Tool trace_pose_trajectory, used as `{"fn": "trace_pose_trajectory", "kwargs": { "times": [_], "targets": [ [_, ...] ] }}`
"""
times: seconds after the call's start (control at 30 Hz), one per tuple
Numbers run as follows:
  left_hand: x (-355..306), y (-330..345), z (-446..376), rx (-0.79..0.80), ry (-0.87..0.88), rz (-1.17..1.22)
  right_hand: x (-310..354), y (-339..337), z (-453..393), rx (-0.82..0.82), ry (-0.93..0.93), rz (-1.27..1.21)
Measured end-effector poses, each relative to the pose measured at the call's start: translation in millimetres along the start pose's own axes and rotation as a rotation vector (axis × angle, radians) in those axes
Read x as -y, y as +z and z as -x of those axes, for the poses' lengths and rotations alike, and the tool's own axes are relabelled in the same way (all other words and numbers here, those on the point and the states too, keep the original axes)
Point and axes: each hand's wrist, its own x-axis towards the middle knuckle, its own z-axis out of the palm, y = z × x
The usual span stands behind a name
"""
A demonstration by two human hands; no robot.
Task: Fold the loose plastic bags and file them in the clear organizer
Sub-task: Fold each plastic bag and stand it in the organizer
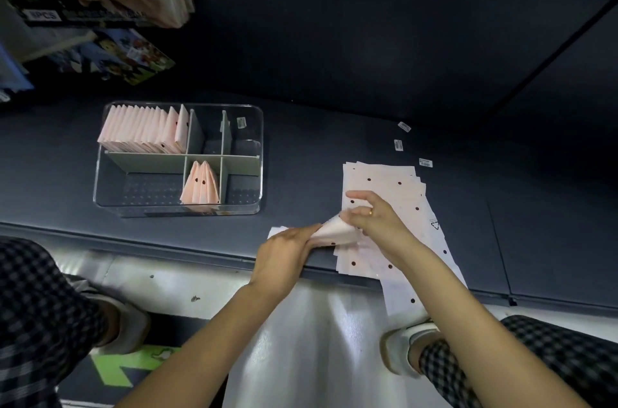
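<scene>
Organizer at left is partly filled, both hands, left and right, pinch one bag mid-fold, stack still waiting.

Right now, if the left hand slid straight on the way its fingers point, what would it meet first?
The left hand points right, along the bag being folded; past it, likely the right hand on the loose stack.

One clear organizer with six compartments holds two groups of folded bags; right of it lie one loose stack and three small stickers.
</scene>
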Motion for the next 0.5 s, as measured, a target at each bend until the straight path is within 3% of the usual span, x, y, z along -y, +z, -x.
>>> {"fn": "trace_pose_trajectory", "kwargs": {
  "times": [0.1,0.2,0.37,0.5],
  "targets": [
    [-10,-20,-11,0.037,-0.135,0.197,27,4,12,-0.139,-0.164,-0.040],
    [-31,-54,-22,0.029,-0.368,0.692,51,3,29,-0.299,-0.239,-0.003],
    [-68,-99,-21,0.142,-0.583,1.221,72,14,66,-0.115,-0.158,0.167],
    [-92,-127,-7,0.263,-0.599,1.380,89,26,100,0.006,-0.194,0.216]
  ]
}}
